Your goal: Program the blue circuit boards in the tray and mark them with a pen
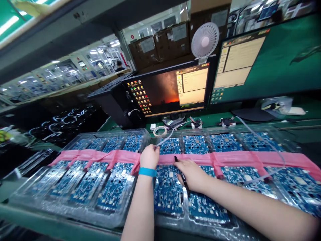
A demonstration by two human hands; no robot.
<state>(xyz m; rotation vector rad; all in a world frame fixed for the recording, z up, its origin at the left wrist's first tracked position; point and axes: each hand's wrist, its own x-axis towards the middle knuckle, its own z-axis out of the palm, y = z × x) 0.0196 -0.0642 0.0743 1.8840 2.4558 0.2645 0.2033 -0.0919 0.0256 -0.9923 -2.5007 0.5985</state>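
Observation:
My left hand (pixel 149 156), with a blue band on its wrist, is closed over the pink strip, its fingertips at the end of a pale cable (pixel 168 137). My right hand (pixel 192 174) rests over the strip and holds a black pen (pixel 184 180) that slants between its fingers. The pink strip (pixel 198 158) lies across rows of blue circuit boards (pixel 168 194). These boards sit in two clear plastic trays, a left tray (pixel 75 214) and a right one under both hands. Exactly what my left fingertips grip is too small to tell.
Behind the trays stand two monitors (pixel 170 90) (pixel 271 63) and a small white fan (pixel 205 41). A roll of tape (pixel 159 131) and small cabled devices (pixel 195 123) lie between trays and screens. Black cables (pixel 67 120) are heaped at left; cardboard boxes (pixel 173 40) fill the shelf.

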